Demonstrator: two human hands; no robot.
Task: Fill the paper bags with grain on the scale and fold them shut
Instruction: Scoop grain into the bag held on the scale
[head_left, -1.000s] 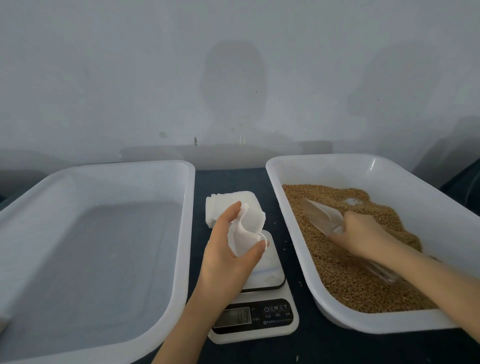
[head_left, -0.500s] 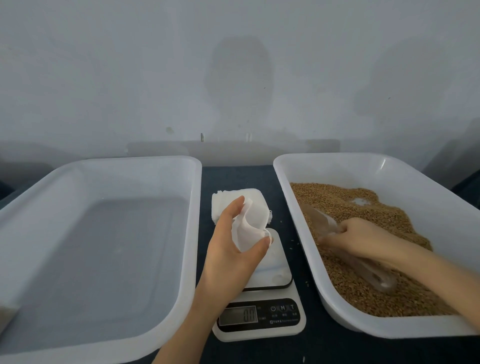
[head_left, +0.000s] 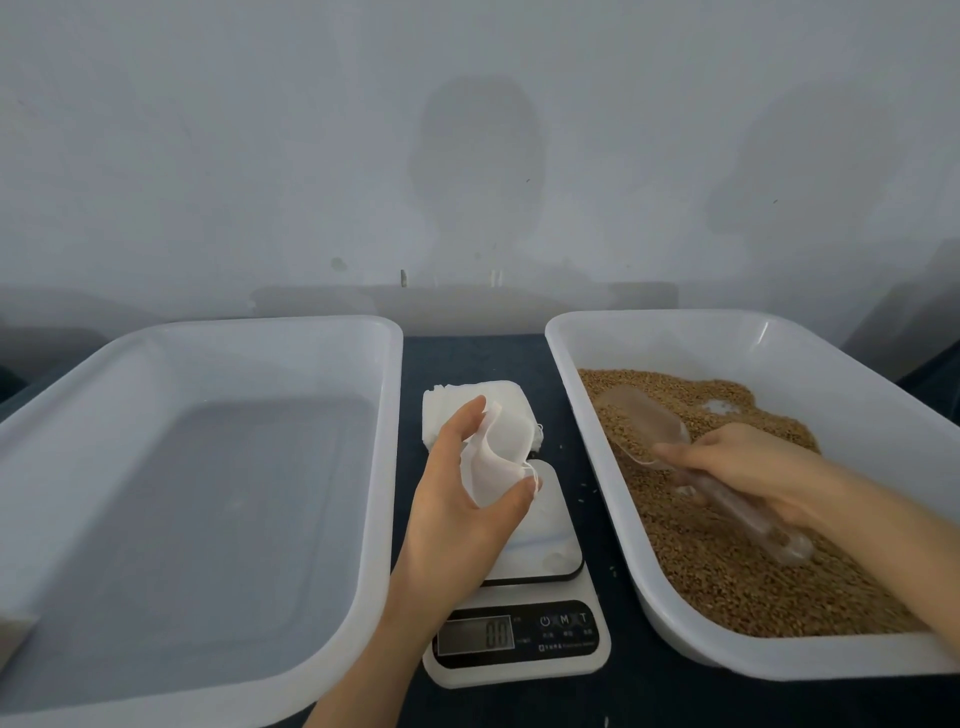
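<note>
Landmark for all positions: white digital kitchen scale (head_left: 550, 530), centre of the dark blue bench (head_left: 478, 358), display end toward the person. The display digits read as 0.0.

Left grip (head_left: 457, 499): over the scale's weighing platform. It holds one small white paper bag (head_left: 498, 457), forefinger at the far edge and thumb at the near edge, with the mouth spread open and facing the right side of the scale. Whether the bag touches the platform cannot be told from this angle.

Just beyond the scale, on its far side: a stack of flat white paper bags (head_left: 441, 405) lying on the bench, partly covered by the held bag.

Right of the scale: a white rectangular plastic tray (head_left: 675, 332), holding brown grain (head_left: 727, 571) heaped against its near and left walls.

Right grip (head_left: 753, 467): inside that tray, fingers curled round the handle of a clear plastic scoop (head_left: 644, 431). The scoop bowl points away from the person and lies low on the grain, with some grain in it.

Left of the scale: a second translucent white rectangular plastic tray (head_left: 384, 467), its long wall close to the scale.

A few loose grains (head_left: 584, 487) lie on the bench between the scale and the grain tray.
</note>
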